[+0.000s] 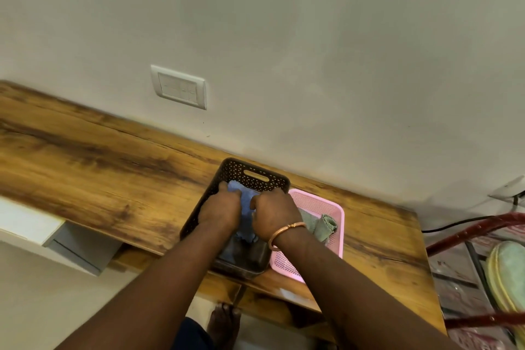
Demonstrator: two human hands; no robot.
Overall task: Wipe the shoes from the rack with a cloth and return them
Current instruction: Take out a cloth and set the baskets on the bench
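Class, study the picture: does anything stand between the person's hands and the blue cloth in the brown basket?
Nothing visible does. The left hand and right hand are both inside the brown basket, gripping the blue cloth.

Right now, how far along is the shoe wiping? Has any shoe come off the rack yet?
Early stage. Done: nothing visible yet. In hand: the left hand and right hand both grip the blue cloth inside the brown basket on the table. Left: a pale green shoe sits on the red rack at the right, untouched; it needs taking out, wiping and returning.
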